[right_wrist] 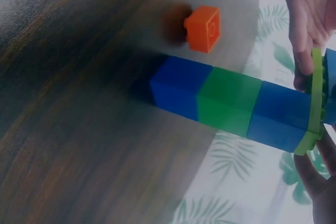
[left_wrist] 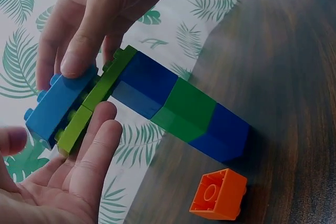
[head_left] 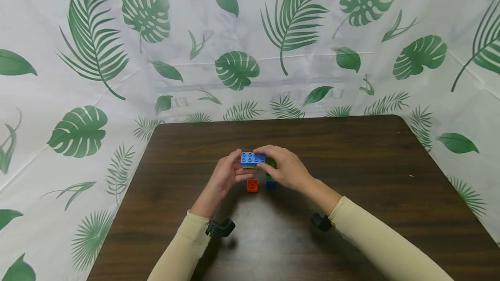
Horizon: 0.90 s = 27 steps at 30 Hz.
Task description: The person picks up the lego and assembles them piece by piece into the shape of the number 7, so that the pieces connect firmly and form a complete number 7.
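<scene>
Your right hand pinches the light blue brick between thumb and fingers. The brick is directly above the lime plates, whose studs show between them. The plates top a blue-green-blue tower, upright on the table. Your left hand is open, its extended fingers beneath the lime overhang. The orange brick lies on its side near the tower base.
</scene>
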### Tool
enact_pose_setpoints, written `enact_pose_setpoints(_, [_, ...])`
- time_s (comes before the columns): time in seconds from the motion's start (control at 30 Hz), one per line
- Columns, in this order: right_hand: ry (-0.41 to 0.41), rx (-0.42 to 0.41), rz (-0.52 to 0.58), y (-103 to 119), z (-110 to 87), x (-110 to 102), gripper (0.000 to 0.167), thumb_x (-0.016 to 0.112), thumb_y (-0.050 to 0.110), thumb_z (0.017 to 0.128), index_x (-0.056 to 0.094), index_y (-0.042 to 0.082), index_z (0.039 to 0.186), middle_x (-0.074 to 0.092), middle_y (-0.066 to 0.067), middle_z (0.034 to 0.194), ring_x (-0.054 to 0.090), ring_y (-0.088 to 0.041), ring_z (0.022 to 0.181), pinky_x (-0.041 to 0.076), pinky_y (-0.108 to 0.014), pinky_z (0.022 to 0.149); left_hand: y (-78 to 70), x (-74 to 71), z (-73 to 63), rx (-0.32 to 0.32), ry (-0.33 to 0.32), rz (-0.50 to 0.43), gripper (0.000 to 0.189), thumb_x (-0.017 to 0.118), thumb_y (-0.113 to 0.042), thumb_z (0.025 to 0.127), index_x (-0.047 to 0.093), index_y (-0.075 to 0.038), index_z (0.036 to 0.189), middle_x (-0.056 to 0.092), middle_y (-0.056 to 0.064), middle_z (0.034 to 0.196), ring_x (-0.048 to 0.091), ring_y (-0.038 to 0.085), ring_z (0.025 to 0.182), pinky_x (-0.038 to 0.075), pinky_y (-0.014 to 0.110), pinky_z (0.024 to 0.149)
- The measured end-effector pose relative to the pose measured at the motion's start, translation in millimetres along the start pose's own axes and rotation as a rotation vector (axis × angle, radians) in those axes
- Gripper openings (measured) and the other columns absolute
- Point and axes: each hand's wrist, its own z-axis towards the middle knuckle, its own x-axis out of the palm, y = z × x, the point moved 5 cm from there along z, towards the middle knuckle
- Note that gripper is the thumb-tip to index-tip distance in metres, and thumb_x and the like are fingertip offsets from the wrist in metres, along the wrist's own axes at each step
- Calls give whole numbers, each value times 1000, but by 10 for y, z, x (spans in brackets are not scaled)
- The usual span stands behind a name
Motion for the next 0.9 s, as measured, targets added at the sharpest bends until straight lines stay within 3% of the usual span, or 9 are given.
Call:
enact_pose_setpoints(0.2, [3,89,84,-75,-6,26,44,67,36,94,60,16,133,63,2,127,61,-14,107,51,-39,93,-16,11,6,-5,-11,9,47,58,-35,99,55,4,127,71,18,106,71,30,92,56,39,80])
enact_pose_setpoints(0.4, [51,408,231,-218,0,67,55,48,57,98,61,15,132,64,-3,127,59,-24,112,46,-49,97,-22,12,13,-17,-52,36,45,65,-32,96,59,1,126,68,23,113,71,30,91,56,37,77])
enact_pose_setpoints(0.5, [107,507,296,-255,-5,113,58,44,58,99,61,13,132,62,-6,128,56,-28,115,42,-53,100,-18,18,20,-22,-51,48,44,66,-32,95,60,0,125,62,28,121,71,29,92,56,36,78])
enact_pose_setpoints(0.63, [143,533,379,-274,-11,167,55,43,51,102,61,7,130,63,-11,124,55,-29,110,43,-52,98,-14,24,24,-25,-49,52,45,67,-32,95,60,0,126,61,28,123,71,29,93,55,36,79])
enact_pose_setpoints(0.77, [132,530,433,-287,-13,190,51,43,47,103,63,6,127,64,-13,120,54,-29,105,43,-50,95,-12,18,31,-30,-51,50,43,66,-31,95,60,0,125,68,21,114,71,29,93,55,37,80])
enact_pose_setpoints(0.9, [129,528,454,-293,1,204,49,43,44,103,63,6,125,64,-14,117,54,-28,103,43,-49,93,-16,5,44,-26,-49,44,41,66,-27,96,60,1,125,68,21,113,71,30,92,56,36,78])
